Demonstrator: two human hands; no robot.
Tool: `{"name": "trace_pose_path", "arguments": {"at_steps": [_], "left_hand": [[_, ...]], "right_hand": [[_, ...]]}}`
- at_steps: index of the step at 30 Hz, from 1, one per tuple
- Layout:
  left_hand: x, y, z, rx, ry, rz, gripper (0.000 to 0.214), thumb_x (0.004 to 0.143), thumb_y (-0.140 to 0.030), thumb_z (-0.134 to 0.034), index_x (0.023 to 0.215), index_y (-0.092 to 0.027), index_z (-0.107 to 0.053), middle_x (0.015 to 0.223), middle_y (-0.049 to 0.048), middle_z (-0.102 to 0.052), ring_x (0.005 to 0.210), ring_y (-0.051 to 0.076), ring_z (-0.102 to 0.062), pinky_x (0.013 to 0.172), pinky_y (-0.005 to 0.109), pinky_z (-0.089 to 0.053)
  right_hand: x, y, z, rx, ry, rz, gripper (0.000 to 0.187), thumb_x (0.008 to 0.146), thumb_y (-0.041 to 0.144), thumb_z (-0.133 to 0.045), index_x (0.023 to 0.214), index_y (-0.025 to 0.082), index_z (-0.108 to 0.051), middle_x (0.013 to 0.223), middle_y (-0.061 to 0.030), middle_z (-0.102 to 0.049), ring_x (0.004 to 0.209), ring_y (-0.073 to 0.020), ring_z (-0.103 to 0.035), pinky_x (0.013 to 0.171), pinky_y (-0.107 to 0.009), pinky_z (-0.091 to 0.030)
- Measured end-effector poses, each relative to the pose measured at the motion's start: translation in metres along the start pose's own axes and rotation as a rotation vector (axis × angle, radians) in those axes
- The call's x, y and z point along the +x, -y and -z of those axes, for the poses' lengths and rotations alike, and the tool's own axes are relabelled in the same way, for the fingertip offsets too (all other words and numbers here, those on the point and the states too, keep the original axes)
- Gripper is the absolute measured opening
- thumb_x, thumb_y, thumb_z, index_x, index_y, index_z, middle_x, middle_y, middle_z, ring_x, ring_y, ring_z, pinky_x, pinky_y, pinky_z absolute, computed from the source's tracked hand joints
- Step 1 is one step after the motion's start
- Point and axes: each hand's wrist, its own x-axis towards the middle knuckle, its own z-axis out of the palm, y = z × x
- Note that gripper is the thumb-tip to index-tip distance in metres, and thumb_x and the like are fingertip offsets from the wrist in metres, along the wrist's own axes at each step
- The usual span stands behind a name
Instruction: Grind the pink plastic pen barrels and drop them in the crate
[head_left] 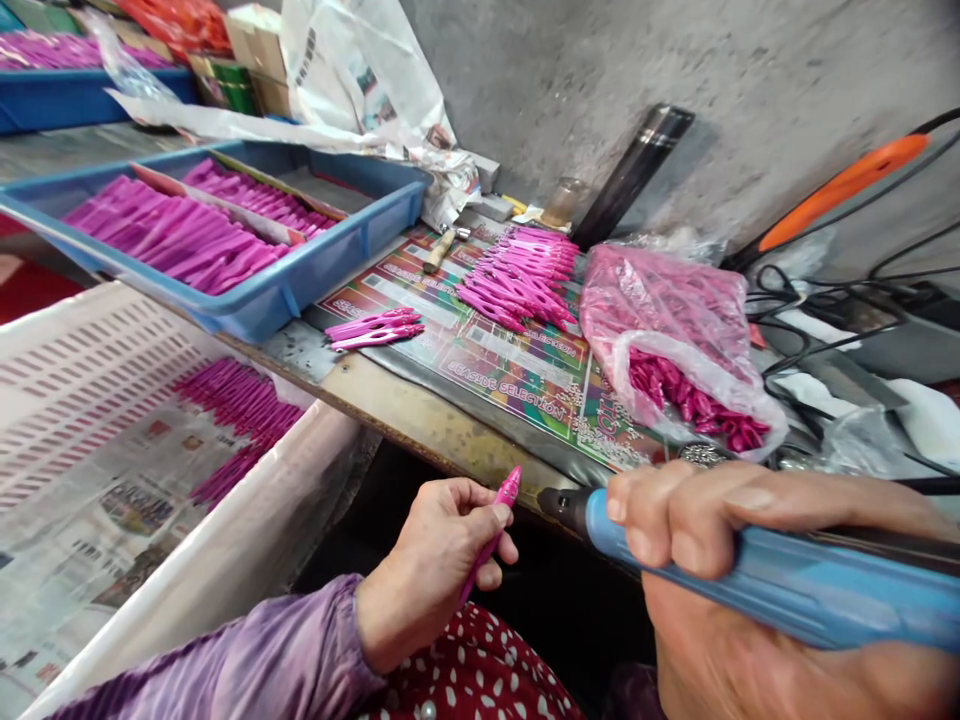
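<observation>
My left hand [442,560] pinches a slim pink plastic piece [508,490] with a pointed tip, held upward over the table's front edge. My right hand [720,560] is wrapped round a blue electric screwdriver [795,590] with a black nose. The screwdriver's nose points left, a short gap from the pink piece. Beyond the hands, a small group of pink pieces [375,328] lies on the table at left, and a larger pile of pink pieces [517,278] lies further back. An open clear bag [667,290] of small pink parts stands at right.
A blue divided tray [262,310] with pink pieces sits at the table's left. Below it, a newspaper-lined white basket [112,330] holds more. Behind stand a black cylinder [637,170] and an orange-handled tool [844,190]; black cables [799,320] tangle at right.
</observation>
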Motion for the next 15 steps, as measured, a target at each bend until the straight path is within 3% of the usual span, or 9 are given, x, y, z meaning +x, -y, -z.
{"name": "trace_pose_path", "arguments": {"at_steps": [3,4,5,6,8,11,15], "left_hand": [[0.001,0.002,-0.002,-0.008,-0.002,-0.01,0.038,0.064,-0.041,-0.084,0.074,-0.016,-0.057,0.053,0.0,-0.062,0.039,0.004,-0.041,0.041,0.018,-0.028],[0.002,0.002,-0.002,-0.012,-0.004,-0.015,0.039,0.063,-0.042,-0.084,0.074,-0.016,-0.057,0.053,0.0,-0.062,0.039,0.004,-0.041,0.041,0.018,-0.027],[0.002,0.002,-0.003,-0.014,-0.007,-0.02,0.039,0.062,-0.042,-0.084,0.073,-0.016,-0.056,0.053,-0.0001,-0.061,0.039,0.004,-0.04,0.042,0.018,-0.027],[0.002,0.002,-0.004,-0.015,-0.011,-0.022,0.04,0.062,-0.042,-0.084,0.073,-0.016,-0.056,0.053,-0.0002,-0.061,0.04,0.004,-0.04,0.042,0.017,-0.027],[0.002,0.002,-0.004,-0.014,-0.02,-0.021,0.04,0.061,-0.042,-0.084,0.074,-0.016,-0.056,0.052,-0.0004,-0.061,0.04,0.004,-0.04,0.042,0.017,-0.026],[0.002,0.003,-0.005,-0.013,-0.029,-0.014,0.039,0.061,-0.042,-0.084,0.074,-0.016,-0.057,0.052,-0.0005,-0.061,0.04,0.003,-0.04,0.041,0.017,-0.025],[0.002,0.002,-0.005,-0.013,-0.045,-0.013,0.037,0.062,-0.04,-0.083,0.074,-0.016,-0.057,0.052,0.0001,-0.061,0.041,0.004,-0.041,0.042,0.017,-0.025]], "right_hand": [[0.002,-0.001,0.012,-0.004,-0.02,-0.036,0.032,0.08,0.061,-0.079,0.084,0.03,-0.07,0.054,0.0054,-0.058,0.043,-0.0207,-0.052,0.051,-0.043,-0.048],[0.003,-0.002,0.017,-0.003,0.044,-0.038,0.03,0.083,0.06,-0.077,0.086,0.031,-0.071,0.055,0.0048,-0.059,0.045,-0.0222,-0.054,0.051,-0.044,-0.049],[0.005,-0.003,0.021,-0.009,0.217,-0.055,0.023,0.086,0.055,-0.075,0.09,0.032,-0.073,0.058,0.0035,-0.063,0.048,-0.0242,-0.059,0.052,-0.045,-0.051],[0.005,-0.003,0.023,-0.014,0.273,-0.061,0.02,0.089,0.054,-0.072,0.092,0.033,-0.073,0.059,0.003,-0.064,0.049,-0.0249,-0.06,0.053,-0.047,-0.052],[0.005,-0.003,0.021,-0.004,0.229,-0.052,0.022,0.087,0.055,-0.074,0.091,0.033,-0.074,0.058,0.0034,-0.062,0.048,-0.0242,-0.059,0.053,-0.046,-0.052],[0.002,-0.001,0.006,0.001,0.015,-0.038,0.029,0.079,0.057,-0.082,0.082,0.03,-0.071,0.053,0.006,-0.056,0.042,-0.0188,-0.05,0.049,-0.04,-0.047],[0.0,0.001,-0.009,-0.008,-0.023,-0.05,0.036,0.079,0.061,-0.08,0.079,0.028,-0.067,0.052,0.0072,-0.055,0.041,-0.0169,-0.048,0.047,-0.037,-0.044]]}}
